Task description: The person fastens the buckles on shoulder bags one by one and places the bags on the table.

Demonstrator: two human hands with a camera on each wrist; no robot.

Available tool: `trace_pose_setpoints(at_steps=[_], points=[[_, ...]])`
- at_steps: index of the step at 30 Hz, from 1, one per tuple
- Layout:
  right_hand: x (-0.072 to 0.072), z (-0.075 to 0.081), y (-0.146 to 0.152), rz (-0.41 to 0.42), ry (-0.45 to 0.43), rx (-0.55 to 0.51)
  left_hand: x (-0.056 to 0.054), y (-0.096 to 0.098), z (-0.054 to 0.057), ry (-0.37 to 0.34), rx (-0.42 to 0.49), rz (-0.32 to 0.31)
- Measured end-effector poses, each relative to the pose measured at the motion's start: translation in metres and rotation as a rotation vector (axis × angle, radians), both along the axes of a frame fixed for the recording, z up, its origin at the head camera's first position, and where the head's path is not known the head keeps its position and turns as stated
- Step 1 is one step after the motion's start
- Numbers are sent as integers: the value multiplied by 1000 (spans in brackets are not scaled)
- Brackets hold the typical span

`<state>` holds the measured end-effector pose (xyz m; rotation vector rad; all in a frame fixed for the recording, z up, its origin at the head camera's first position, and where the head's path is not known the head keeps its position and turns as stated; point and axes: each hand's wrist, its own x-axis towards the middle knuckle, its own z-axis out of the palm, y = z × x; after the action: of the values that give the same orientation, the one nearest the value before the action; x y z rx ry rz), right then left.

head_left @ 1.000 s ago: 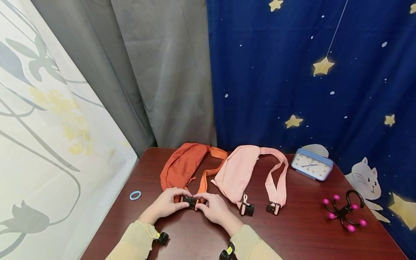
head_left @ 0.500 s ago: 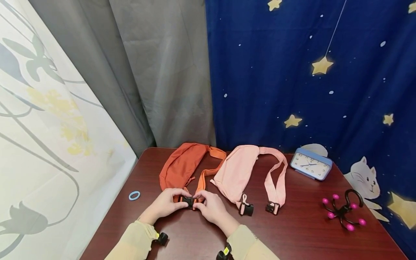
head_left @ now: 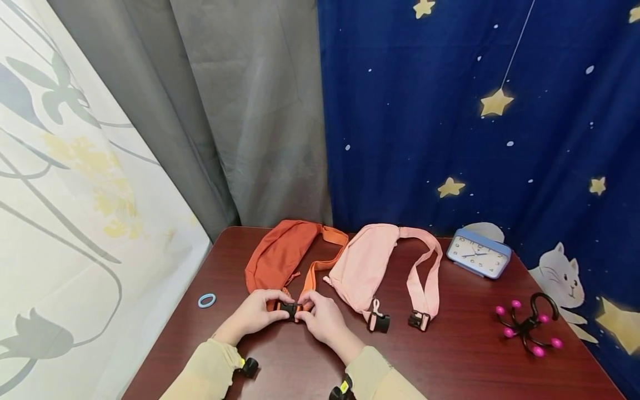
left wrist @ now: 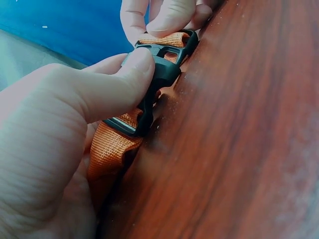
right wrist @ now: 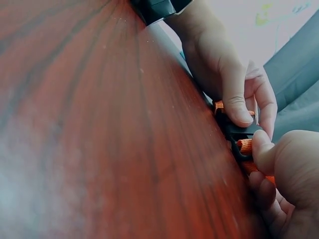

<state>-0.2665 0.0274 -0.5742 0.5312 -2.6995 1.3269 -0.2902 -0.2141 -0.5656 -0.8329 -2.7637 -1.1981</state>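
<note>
A rust-orange waist bag lies at the back left of the table, its orange strap curving to the front. At the strap's ends is a black side-release buckle, its two halves fitted into each other. My left hand pinches the buckle from the left, thumb on its near face. From the right, my right hand pinches the other end, where the orange webbing passes through. The fingers behind the buckle are partly hidden. In the right wrist view the buckle stands on edge close to the tabletop.
Right of the orange bag lies a pink waist bag, its black buckle halves apart. A blue alarm clock stands at the back right. A black massager with pink tips is at the right, a blue ring at the left.
My right hand has shifted slightly left with its end of the buckle, towards the left hand. The left hand has stayed nearly still, and the bags have not moved.
</note>
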Motion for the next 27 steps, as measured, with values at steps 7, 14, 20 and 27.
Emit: trace_pose_setpoints(at_steps=[7, 14, 20, 27], points=[[0, 1, -2, 0, 0, -17, -1, 0, 0, -8, 8, -3], [0, 1, -4, 9, -25, -29, 0, 0, 0, -16, 24, -2], [-1, 2, -5, 17, -11, -49, 0, 1, 1, -6, 35, 1], [-1, 3, -8, 22, -40, -64, 1, 0, -1, 11, 53, 6]])
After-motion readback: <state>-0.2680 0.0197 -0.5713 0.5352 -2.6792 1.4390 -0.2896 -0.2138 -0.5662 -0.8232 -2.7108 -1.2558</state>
